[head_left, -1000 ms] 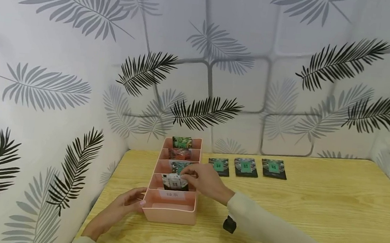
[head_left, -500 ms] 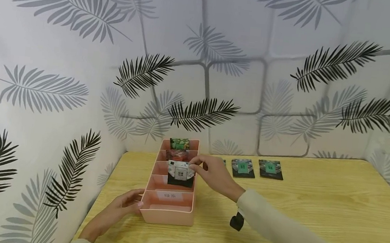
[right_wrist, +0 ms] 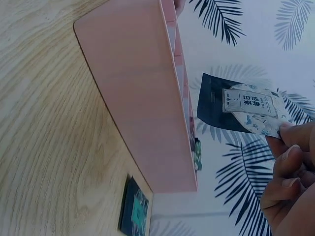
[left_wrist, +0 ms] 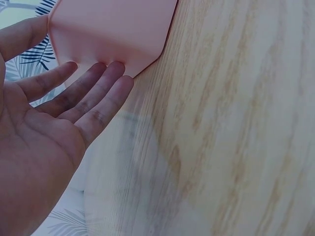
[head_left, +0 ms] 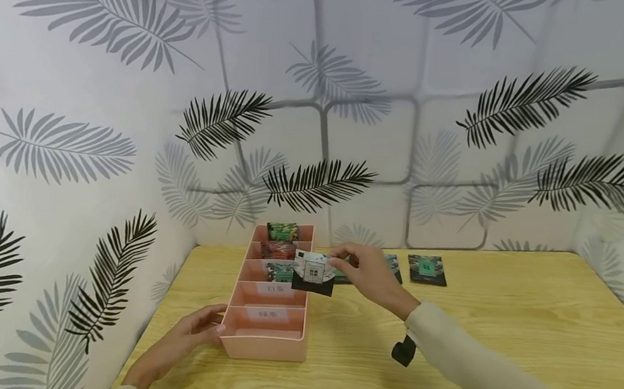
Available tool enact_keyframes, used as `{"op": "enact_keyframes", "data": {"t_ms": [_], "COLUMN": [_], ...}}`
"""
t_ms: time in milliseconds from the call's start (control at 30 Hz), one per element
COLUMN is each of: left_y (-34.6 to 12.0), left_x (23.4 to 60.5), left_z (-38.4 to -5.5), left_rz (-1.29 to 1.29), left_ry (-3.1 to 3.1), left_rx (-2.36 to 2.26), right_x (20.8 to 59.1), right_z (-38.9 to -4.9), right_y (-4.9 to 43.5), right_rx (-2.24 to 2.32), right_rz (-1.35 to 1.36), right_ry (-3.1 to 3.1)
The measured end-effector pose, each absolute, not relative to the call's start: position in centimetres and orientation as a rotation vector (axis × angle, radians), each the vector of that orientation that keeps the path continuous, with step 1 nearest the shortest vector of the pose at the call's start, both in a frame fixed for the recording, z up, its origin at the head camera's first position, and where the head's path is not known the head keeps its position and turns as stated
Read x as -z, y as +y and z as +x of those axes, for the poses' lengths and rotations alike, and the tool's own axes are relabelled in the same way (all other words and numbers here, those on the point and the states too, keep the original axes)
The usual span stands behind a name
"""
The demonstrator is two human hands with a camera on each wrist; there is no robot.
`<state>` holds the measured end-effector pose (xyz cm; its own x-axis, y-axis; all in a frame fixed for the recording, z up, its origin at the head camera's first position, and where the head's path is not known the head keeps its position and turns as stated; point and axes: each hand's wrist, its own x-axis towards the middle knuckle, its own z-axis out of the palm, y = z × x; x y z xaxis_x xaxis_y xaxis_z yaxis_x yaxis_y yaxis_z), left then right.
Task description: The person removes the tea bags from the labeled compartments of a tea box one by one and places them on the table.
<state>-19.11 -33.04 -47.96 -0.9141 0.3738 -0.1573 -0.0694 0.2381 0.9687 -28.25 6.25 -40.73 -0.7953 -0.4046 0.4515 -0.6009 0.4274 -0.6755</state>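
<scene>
My right hand (head_left: 374,274) pinches a black-and-white tea sachet (head_left: 313,272) by its upper right corner, above the right rim of a pink divided box (head_left: 264,349). In the right wrist view the sachet (right_wrist: 246,109) is held between thumb and fingertips, its pale label showing. My left hand (head_left: 179,340) rests at the box's front left corner. The left wrist view shows its fingers (left_wrist: 101,110) extended, fingertips touching the pink wall, with the thumb at the rim. At the back of the box stand a green sachet (head_left: 282,232), a dark red sachet (head_left: 277,250) and a teal sachet (head_left: 279,272).
Black sachets with green labels lie on the wooden table (head_left: 478,351) right of the box. The rightmost sachet (head_left: 427,269) is in full view; others are partly hidden behind my right hand. Paper labels (head_left: 267,314) mark the front compartments. A leaf-patterned wall (head_left: 368,207) stands behind.
My right hand has lifted the black-and-white sachet out of a compartment near the front and carried it up and right, past the box's right rim. My left hand has stayed at the box.
</scene>
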Motion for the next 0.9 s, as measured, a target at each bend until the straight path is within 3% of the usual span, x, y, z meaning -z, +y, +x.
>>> {"op": "enact_keyframes", "data": {"t_ms": [900], "left_y": [-33.7], "left_x": [48.3], "left_z": [-20.9], "left_rz": [0.311], "left_ry": [2.129], "left_rx": [-1.725], "right_x": [42.1], "right_z": [-30.4], "right_y": [16.9], "right_rx": [-1.177], "right_rz": [0.649], "right_ry": [-2.574]}}
